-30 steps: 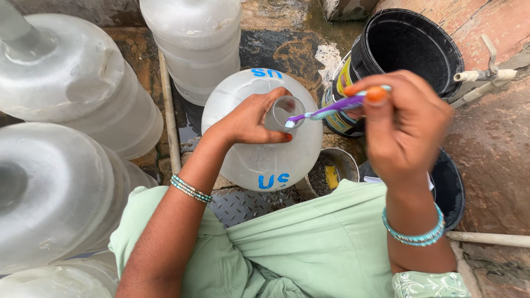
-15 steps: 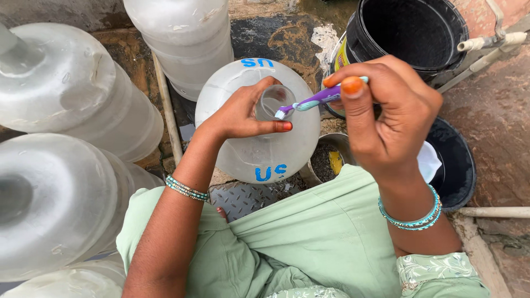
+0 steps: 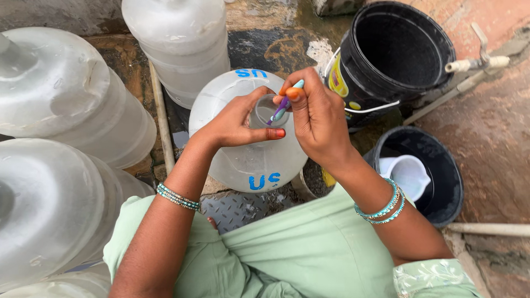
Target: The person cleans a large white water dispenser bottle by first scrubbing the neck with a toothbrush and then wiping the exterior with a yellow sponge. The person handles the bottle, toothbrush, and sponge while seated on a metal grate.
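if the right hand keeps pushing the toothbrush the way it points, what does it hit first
The right hand aims the toothbrush down into the water jug's open neck, so probably the neck's inner wall; depth is unclear.

Big clear water jugs [image 3: 61, 99] stacked left, another up top [image 3: 179, 44]. Black bucket [image 3: 397, 52] upper right, white jug [image 3: 408, 174] inside smaller black tub [image 3: 441, 187], white pipe [image 3: 486, 229] along ground.

A clear plastic water jug [image 3: 248, 149] stands upright on the wet ground, a purple-and-teal toothbrush [image 3: 284, 105] angled into its open neck
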